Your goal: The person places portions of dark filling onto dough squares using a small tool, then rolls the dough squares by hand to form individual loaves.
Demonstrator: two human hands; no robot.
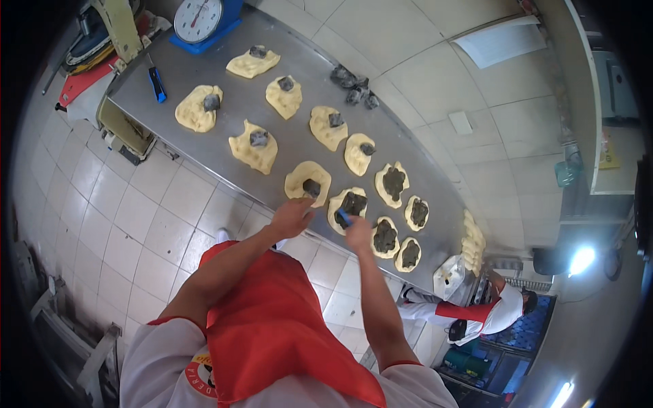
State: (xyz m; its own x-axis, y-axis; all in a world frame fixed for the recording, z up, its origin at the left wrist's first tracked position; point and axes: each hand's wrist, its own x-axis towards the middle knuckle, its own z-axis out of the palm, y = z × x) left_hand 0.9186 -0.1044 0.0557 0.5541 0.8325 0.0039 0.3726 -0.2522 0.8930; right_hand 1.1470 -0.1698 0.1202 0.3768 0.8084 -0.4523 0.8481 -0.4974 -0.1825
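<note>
My right hand point(358, 236) is closed round a blue-handled tool point(344, 217), its working end over a flattened dough piece point(334, 221). Dark grey-brown filling point(354, 203) covers much of that piece. Just left of it, my left hand point(292, 217) reaches with outstretched fingers to the near edge of another dough round point(296, 178). A compact dark lump point(311, 188) sits on this round, close to the fingertips. To the right, several smaller dough pieces carry spread filling, such as one dough oval point(385, 237) near the table edge.
Several dough pieces with unspread lumps, like a dough piece point(199, 109), lie leftward on the metal table point(204, 68). Spare dark lumps point(354, 85) sit by the wall. A dial scale point(198, 20) and blue-black tool point(156, 83) are far left; a co-worker point(486, 311) stands at right.
</note>
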